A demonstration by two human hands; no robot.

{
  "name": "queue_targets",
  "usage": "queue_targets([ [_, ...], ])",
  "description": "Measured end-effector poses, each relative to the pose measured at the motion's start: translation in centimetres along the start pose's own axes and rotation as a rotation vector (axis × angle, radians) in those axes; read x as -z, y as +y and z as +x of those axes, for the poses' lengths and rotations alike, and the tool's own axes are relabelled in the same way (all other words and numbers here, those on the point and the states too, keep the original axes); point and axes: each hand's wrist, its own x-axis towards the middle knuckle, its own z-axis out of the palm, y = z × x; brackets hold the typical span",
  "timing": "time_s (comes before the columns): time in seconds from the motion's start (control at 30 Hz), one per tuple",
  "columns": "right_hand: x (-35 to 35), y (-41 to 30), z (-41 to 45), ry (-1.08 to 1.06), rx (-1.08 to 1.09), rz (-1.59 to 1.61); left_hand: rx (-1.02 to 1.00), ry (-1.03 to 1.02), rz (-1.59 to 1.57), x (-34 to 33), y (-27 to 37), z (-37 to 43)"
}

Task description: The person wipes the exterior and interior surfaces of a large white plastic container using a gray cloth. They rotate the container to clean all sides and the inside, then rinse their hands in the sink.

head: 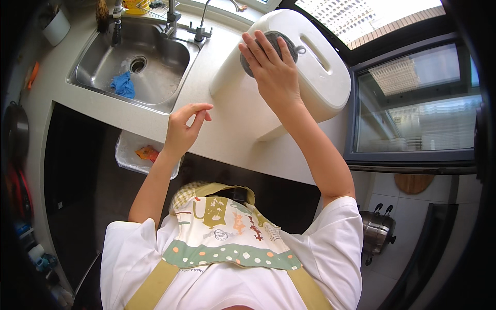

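Observation:
A white plastic stool (329,91) with a slotted handle hole in its seat stands on the countertop, right of the sink. My right hand (276,71) lies with spread fingers over a round grey scrubbing pad (248,64), pressing it against the rounded edge of the seat. A small hanging loop sticks out from the pad's right side. My left hand (188,122) hovers near the counter's front edge, left of the stool. Its fingers are loosely bent, thumb near the index finger, and nothing shows in it.
In the stainless steel sink (162,73) lies a crumpled blue cloth (123,85); a faucet (172,19) rises behind it. A lined bin (128,149) holding a wrapper hangs below the counter edge. To the right are an open window sash (414,155) and a steel pot (378,232).

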Motion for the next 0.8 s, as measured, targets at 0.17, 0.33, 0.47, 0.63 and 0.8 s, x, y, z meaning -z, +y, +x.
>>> queue_targets([
  [0.17,0.8,2.2,-7.5,0.049,-0.102,0.175,0.002,0.059,0.130,0.0,-2.2,-3.6],
  [0.33,-0.1,1.4,-2.4,0.074,-0.104,0.260,-0.233,0.145,0.003,-7.6,2.7,0.5],
  [0.47,2.1,3.3,-1.5,0.075,-0.253,1.016,-0.290,0.243,-0.282,-13.5,5.3,4.7],
  [0.63,-1.8,12.0,-5.9,-0.102,-0.654,1.401,-0.207,0.272,-0.091,-17.5,5.3,6.5],
  [0.8,-2.9,12.0,-6.2,0.052,-0.399,0.740,-0.293,0.365,-0.143,-21.4,3.3,4.5],
])
